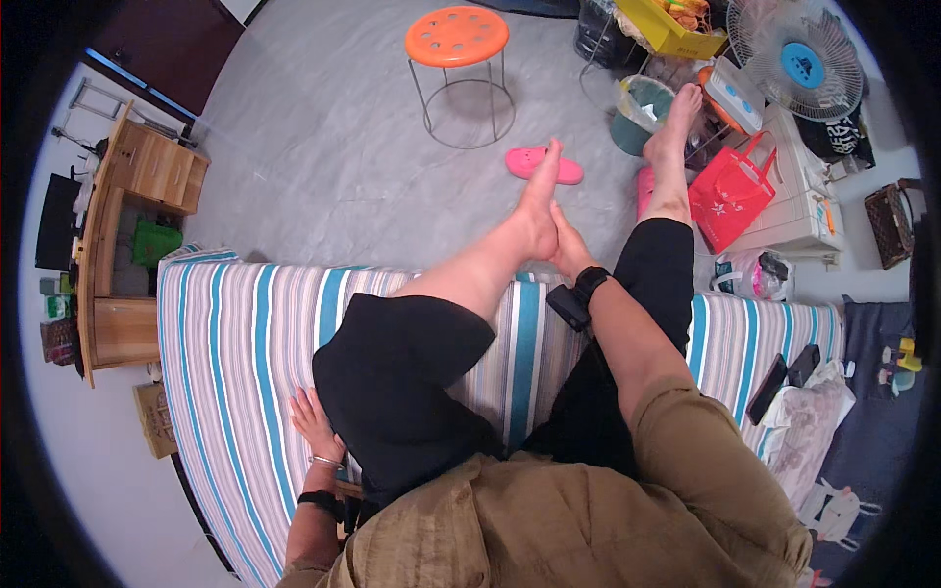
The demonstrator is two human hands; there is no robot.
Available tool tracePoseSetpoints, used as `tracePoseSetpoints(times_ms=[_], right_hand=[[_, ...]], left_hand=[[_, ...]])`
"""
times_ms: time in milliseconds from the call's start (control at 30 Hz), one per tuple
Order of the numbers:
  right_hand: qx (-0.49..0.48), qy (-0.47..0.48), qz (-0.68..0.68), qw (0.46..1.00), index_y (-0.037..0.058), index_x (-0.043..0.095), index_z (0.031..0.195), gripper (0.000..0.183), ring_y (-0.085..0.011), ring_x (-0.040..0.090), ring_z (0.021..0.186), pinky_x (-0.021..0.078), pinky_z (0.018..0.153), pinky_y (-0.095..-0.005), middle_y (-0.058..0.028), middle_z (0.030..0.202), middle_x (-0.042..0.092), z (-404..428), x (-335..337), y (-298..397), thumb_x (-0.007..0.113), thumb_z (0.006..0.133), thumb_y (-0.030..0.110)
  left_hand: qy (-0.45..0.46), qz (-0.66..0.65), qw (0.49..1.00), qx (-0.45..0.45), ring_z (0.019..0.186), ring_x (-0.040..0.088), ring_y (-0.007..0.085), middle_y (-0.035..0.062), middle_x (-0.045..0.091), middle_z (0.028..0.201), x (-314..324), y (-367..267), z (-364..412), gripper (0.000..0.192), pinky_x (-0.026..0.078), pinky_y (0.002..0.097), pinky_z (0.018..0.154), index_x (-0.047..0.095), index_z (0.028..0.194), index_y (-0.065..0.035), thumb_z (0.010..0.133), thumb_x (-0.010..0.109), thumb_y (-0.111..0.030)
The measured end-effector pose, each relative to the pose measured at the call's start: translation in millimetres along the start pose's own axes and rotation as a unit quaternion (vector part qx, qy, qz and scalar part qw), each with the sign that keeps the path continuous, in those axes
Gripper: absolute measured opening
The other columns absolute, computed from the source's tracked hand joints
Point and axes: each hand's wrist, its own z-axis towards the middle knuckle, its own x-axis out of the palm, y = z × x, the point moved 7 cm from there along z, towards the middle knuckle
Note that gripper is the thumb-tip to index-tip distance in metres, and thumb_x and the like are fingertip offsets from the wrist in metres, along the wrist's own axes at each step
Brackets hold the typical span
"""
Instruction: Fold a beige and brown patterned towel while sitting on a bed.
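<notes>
My right hand (570, 246) cups the heel of my bare left foot (540, 209), with its thumb and fingers against the sole side. A black device (567, 307) on a strap sits at that wrist. My left hand (314, 422) rests with fingers spread on the striped bed sheet (268, 353), beside my left thigh in black shorts (390, 360). It wears a bangle and a dark wrist strap. My right leg stretches forward, its bare foot (673, 125) appearing in front of a green bin (636, 121).
Pink slippers (570, 173) lie on the grey floor, near an orange stool (456, 37). To the right are a red bag (735, 191), a white cabinet (794, 198) and a fan (801, 62). Two phones (768, 388) lie on the bed. A wooden desk (125, 323) stands left.
</notes>
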Motion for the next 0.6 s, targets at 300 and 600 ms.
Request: tracePoseSetpoints(times_ms=[300, 600], right_hand=[[0.061, 0.076, -0.074, 0.993, -0.0012, 0.043, 0.142, 0.075, -0.0246, 0.057, 0.124, 0.0468, 0.103, -0.04, -0.0128, 0.137, 0.057, 0.9, 9.2, 6.6, 0.066, 0.092, 0.051], [0.088, 0.057, -0.077, 0.992, -0.001, 0.043, 0.142, 0.082, -0.0251, 0.058, 0.125, 0.0487, 0.102, -0.0424, -0.0145, 0.138, 0.057, -20.5, 3.3, 8.3, 0.066, 0.089, 0.057]], left_hand=[[0.015, -0.008, 1.0, -0.02, 0.151, 0.006, 0.0444, 0.0202, 0.012, 0.165, 1.1, 1.2, 7.8, 0.091, 0.011, 0.0653, 0.114, 0.021, 0.158, -0.0088, 0.088, 0.045, -0.061], [0.01, 0.004, 0.999, -0.045, 0.152, 0.007, 0.0426, 0.0183, 0.013, 0.165, 1.0, -0.4, 6.3, 0.09, 0.012, 0.0654, 0.114, 0.022, 0.158, -0.0118, 0.088, 0.048, -0.062]])
